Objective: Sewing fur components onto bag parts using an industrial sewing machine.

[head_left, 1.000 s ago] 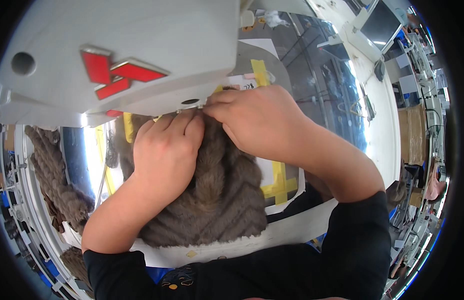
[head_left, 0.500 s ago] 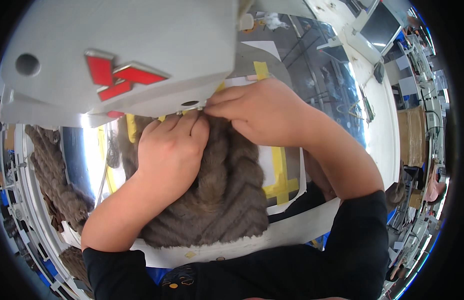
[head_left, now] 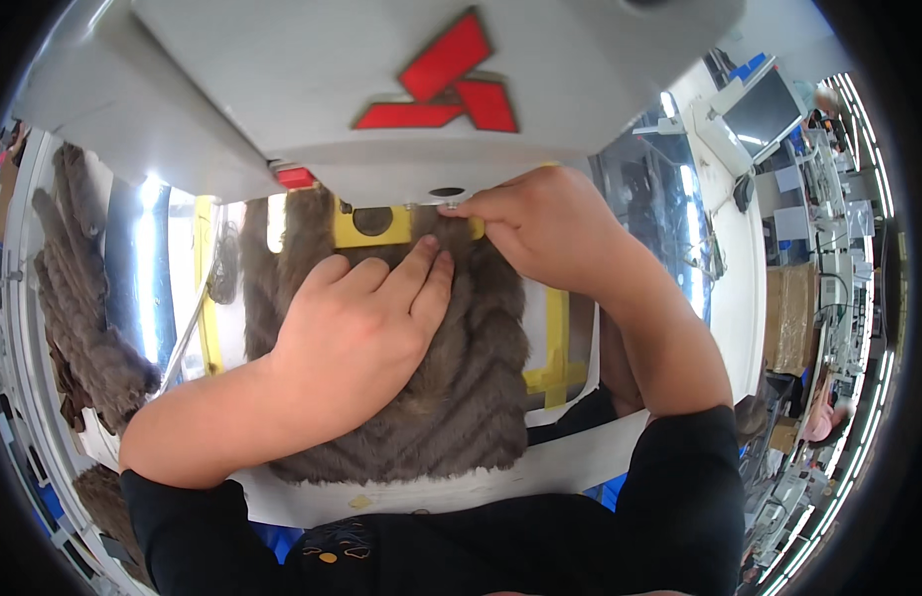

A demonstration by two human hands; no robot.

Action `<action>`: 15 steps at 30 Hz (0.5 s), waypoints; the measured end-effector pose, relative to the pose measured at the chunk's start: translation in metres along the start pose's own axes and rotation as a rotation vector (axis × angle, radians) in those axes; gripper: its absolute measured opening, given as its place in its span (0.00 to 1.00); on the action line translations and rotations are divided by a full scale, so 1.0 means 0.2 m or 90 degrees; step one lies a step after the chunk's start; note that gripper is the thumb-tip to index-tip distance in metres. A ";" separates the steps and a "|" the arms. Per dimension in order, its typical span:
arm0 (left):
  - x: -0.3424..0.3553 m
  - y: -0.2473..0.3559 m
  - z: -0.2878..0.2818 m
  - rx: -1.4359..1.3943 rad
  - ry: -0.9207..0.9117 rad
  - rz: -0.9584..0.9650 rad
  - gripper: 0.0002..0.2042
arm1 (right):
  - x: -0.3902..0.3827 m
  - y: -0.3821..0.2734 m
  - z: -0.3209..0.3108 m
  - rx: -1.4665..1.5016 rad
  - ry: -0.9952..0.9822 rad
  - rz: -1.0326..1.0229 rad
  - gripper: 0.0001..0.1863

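Observation:
A piece of brown fur [head_left: 481, 397] with chevron ridges lies in front of me, its far part reaching under a grey-white machine head [head_left: 312, 89]. My left hand [head_left: 366, 323] rests on the fur with fingers stretched out toward the machine. At the machine's lower edge, my right hand [head_left: 545, 228] has its fingers curled and drawn together beside a small metal fitting [head_left: 451, 208]. Whatever lies between those fingertips is hidden. A yellow plate [head_left: 376, 236] with a dark round hole shows beneath the machine head, just beyond my left fingertips.
More brown fur strips [head_left: 88, 288] hang along the left side. Yellow tape [head_left: 555, 343] marks the surface right of the fur. A monitor [head_left: 759, 104] stands at the far right, with a cardboard box [head_left: 790, 318] nearer. The white table edge [head_left: 580, 462] runs close to my body.
The view has shifted, so the machine head sits farther right. My left hand has drawn back from its lower edge and flattened onto the fur, uncovering the yellow plate. My right hand stays there.

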State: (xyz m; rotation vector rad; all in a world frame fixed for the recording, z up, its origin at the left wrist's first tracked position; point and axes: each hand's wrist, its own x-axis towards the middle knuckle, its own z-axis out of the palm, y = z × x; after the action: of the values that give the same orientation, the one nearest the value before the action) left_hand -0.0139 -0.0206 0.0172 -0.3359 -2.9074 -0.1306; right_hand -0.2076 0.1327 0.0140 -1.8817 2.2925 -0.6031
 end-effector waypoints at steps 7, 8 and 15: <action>-0.01 0.00 0.03 0.026 0.012 -0.003 0.25 | 0.02 -0.03 0.00 -0.009 -0.012 0.024 0.16; -0.01 0.00 0.03 0.036 0.014 -0.002 0.24 | 0.02 -0.03 -0.01 -0.005 -0.016 0.040 0.16; 0.00 -0.02 0.04 0.039 0.023 0.001 0.24 | 0.03 -0.03 -0.01 -0.013 -0.016 0.059 0.15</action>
State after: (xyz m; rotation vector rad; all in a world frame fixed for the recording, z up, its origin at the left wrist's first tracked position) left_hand -0.0155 -0.0228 0.0082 -0.3229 -2.8690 -0.0467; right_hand -0.2040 0.1272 0.0194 -1.7700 2.3632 -0.5419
